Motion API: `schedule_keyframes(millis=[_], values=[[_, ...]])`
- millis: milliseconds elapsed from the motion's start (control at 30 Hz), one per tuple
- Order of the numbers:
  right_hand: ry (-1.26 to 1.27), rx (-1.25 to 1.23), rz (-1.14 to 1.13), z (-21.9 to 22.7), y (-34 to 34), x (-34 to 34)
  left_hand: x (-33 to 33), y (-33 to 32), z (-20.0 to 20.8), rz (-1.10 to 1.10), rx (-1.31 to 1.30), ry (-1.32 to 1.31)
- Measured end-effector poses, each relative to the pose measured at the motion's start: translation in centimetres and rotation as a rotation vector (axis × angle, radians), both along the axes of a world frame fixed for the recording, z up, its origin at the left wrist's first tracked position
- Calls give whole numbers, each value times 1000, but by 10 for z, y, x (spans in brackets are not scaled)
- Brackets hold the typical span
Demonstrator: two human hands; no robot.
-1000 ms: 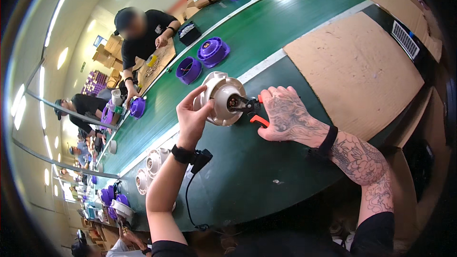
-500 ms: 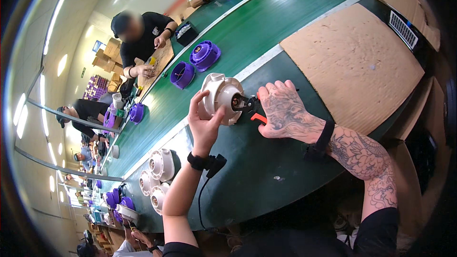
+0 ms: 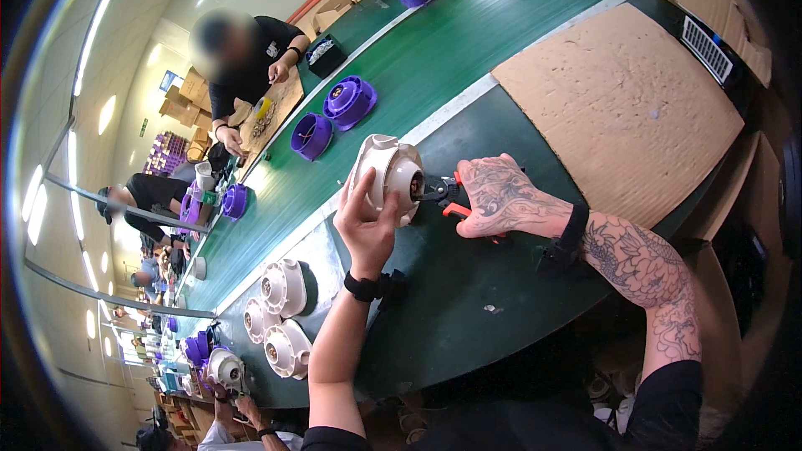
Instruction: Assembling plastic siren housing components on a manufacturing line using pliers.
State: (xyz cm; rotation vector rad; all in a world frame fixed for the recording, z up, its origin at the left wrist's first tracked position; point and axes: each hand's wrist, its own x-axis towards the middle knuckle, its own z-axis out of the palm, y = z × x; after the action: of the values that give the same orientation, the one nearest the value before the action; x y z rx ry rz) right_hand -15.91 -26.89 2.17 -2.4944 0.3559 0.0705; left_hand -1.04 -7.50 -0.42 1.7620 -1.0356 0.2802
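Note:
A white round plastic housing (image 3: 378, 169) is tilted on its side in my left hand (image 3: 368, 230), whose fingers spread over its near side. My right hand (image 3: 508, 199) is closed around the pliers (image 3: 436, 190), which have red handles and a dark head. The plier jaws reach into the round opening on the housing's right side, where small copper-coloured parts show. What exactly the jaws grip is too small to tell. Several matching white housings (image 3: 282, 287) stand on the green table to the left of my forearm.
Beyond runs a green conveyor belt (image 3: 451, 42) carrying purple housings (image 3: 349, 102). A flat cardboard sheet (image 3: 618, 108) covers the table at right, with cardboard boxes (image 3: 739, 29) behind. Co-workers sit across the belt; another person's hands (image 3: 248, 407) hold a white housing at lower left.
The housing has turned slightly, and my right hand has dropped a little with the pliers. The purple housings on the belt have shifted left. At lower left, a co-worker's white housing has turned.

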Motion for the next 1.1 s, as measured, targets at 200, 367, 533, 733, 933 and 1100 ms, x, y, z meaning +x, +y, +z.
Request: schedule_keyframes(millis=[200,367,533,733,933,1100], values=[[1,17,48,-14,-3,1,-8,2,-4,20,-41,31],[-85,-47,66,-20,6,3,-4,10,-8,90,-35,-62],[-167,-260,113,-30,10,-2,25,22,3,177,-268,485],[-93,-260,166,-34,8,-6,56,107,-24,245,-287,933],[-95,-234,190,-25,10,-4,43,232,-32,498,-37,803],[-67,-258,178,-27,5,-6,-11,223,12,687,407,224]])
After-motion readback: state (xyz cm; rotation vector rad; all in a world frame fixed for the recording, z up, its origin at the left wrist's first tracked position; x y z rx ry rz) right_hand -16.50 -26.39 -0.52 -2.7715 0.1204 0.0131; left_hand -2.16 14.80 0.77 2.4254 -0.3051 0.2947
